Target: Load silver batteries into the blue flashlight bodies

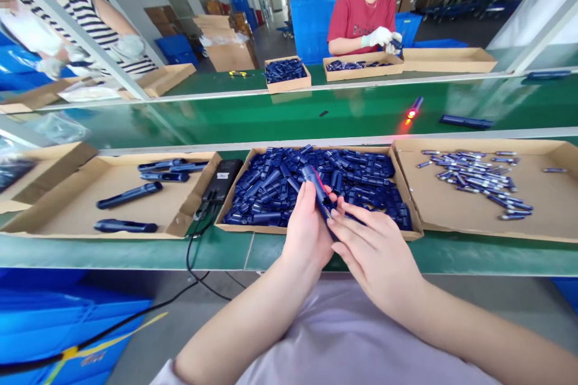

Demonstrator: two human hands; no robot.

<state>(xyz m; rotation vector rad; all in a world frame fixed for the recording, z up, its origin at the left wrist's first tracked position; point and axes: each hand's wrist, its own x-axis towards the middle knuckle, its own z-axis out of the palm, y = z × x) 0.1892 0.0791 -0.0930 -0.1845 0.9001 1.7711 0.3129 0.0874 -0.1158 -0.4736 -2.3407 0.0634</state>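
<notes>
A dark blue, flashlight-like tube (317,183) with a red-lit streak along one side is held over the front of the middle box. My left hand (307,231) is closed around it, thumb along its side. At the tube's lower end is my right hand (377,252), its fingers fairly straight and their tips against the tube; the thumb is below. The palms and fingers hide part of that lower end. Right behind both hands lies a heap of dark blue plastic parts (266,183) in a cardboard box (409,233).
Left, a cardboard tray (67,216) holds several dark blue tubes (129,195); a black power bank (224,180) with cables stands beside it. A right tray (433,204) holds small slim cylinders (478,174). Behind, a red-lit tube (414,109) lies on the green surface. Co-workers (361,18) sit opposite.
</notes>
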